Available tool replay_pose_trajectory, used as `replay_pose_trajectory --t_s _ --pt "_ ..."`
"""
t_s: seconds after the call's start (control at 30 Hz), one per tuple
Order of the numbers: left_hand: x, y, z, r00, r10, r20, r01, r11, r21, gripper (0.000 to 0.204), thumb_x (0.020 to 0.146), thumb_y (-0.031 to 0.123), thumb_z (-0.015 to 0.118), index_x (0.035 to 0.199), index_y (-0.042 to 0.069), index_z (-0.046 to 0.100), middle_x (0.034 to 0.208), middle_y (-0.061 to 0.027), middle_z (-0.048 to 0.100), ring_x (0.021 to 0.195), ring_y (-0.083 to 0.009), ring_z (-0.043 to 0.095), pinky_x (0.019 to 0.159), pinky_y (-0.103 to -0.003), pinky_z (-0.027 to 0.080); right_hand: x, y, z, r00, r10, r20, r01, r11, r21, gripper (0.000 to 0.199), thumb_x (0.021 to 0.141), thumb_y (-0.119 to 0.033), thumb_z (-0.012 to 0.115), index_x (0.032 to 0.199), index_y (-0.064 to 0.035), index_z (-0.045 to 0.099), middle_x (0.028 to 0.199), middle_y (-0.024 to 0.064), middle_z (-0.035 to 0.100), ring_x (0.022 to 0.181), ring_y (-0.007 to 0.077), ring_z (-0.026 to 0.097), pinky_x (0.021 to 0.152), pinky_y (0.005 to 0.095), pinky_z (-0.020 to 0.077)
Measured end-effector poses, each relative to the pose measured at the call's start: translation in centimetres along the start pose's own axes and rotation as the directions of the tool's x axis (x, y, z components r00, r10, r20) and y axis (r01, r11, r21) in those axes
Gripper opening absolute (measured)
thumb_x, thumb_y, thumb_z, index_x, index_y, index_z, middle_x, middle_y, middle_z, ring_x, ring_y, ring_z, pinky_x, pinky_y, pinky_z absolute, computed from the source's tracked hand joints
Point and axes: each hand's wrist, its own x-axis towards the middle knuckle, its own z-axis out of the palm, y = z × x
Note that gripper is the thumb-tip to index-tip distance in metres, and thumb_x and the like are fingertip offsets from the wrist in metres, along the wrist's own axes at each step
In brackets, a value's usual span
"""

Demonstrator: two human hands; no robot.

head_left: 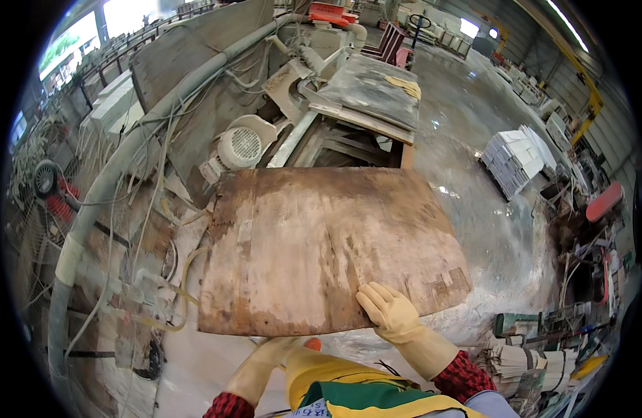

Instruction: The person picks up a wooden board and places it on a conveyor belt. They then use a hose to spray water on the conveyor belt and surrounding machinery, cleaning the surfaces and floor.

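Note:
A worn wooden board (293, 244), brown and damp-stained, spreads across the middle as a work surface. My right hand (388, 315), in a cream rubber glove, rests on the board near its front edge; its fingers are stretched out and nothing shows in them. My left hand (271, 352), gloved alike, is low beside the board's front edge, by the yellow apron (321, 366). Its fingers are mostly hidden, so their hold cannot be made out. A small orange thing (313, 343) shows just right of it.
Beyond the board stand a motor (241, 145) and a grey-topped table (369, 87) with a yellow glove (404, 87). A thick pipe (105, 181) and loose cables run along the left. Stacked white slabs (512, 161) stand right on the wet floor (467, 153); bundled strips (516, 366) lie nearer.

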Motion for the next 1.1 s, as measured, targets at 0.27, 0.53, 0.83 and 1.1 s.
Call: replay_pose_trajectory --t_s 0.27,0.53,0.83,1.1 --pt "-6.3 10.3 -5.2 0.758 0.516 -0.4 -0.419 0.854 0.308 0.034 0.099 0.024 0.047 0.13 0.009 0.05 0.129 -0.0087 0.055 0.116 -0.0202 0.053 0.098 -0.036 0.046 -2.4 2.3 2.3 0.982 0.085 0.17 -0.099 0.993 0.072 0.064 0.055 -0.018 0.076 0.114 -0.006 0.054 0.109 0.0098 0.055 0.107 0.0291 0.053 0.092 0.0383 0.0448" --pt "-6.1 8.4 11.5 0.355 0.653 0.669 -0.81 -0.141 0.568 0.045 0.094 -0.001 0.046 0.138 -0.005 0.043 0.142 -0.0165 0.047 0.134 -0.026 0.042 0.111 -0.037 0.032 -4.3 0.2 -1.1 0.959 0.281 0.025 -0.277 0.921 0.273 0.038 0.069 -0.016 0.069 0.105 -0.0083 0.058 0.1 0.0096 0.06 0.096 0.0298 0.058 0.085 0.0384 0.0483" --pt "-6.2 -14.6 24.8 -0.183 -0.697 0.693 -0.956 -0.039 -0.291 0.054 0.083 0.011 0.066 0.132 -0.004 0.051 0.132 -0.0262 0.052 0.125 -0.0425 0.048 0.107 -0.048 0.036 -27.5 -12.7 2.2 -0.097 0.881 0.464 -0.99 -0.134 0.048 0.032 0.086 -0.029 0.057 0.115 -0.0176 0.064 0.101 0.015 0.068 0.095 0.0333 0.065 0.081 0.0427 0.0522" --pt "-3.7 -20.8 22.7 -0.164 -0.892 0.421 -0.867 -0.073 -0.493 0.068 0.083 0.013 0.064 0.145 0.003 0.037 0.148 -0.0245 0.036 0.137 -0.0424 0.031 0.115 -0.049 0.02 -42.8 -42.7 15.0 -0.814 0.41 0.411 -0.528 -0.817 -0.232 0.031 0.084 -0.032 0.057 0.108 -0.0164 0.069 0.1 0.0141 0.07 0.091 0.0269 0.067 0.083 0.0381 0.0527"
